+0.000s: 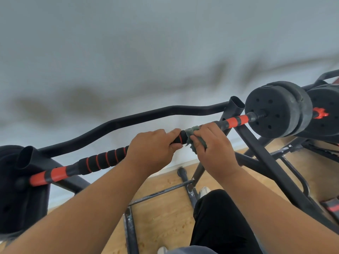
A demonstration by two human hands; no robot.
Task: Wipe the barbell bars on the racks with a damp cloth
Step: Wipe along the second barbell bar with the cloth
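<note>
Centre frame: left hand grips the barbell bar on its rack; right hand wraps the damp cloth around it. Best practice: steady bar, firm lengthwise strokes.

Barbell bar lies across rack, weight plates at its right end. Left hand on bar mid-span; right hand just right of it w/ cloth between. Curved rack bar behind.
</note>
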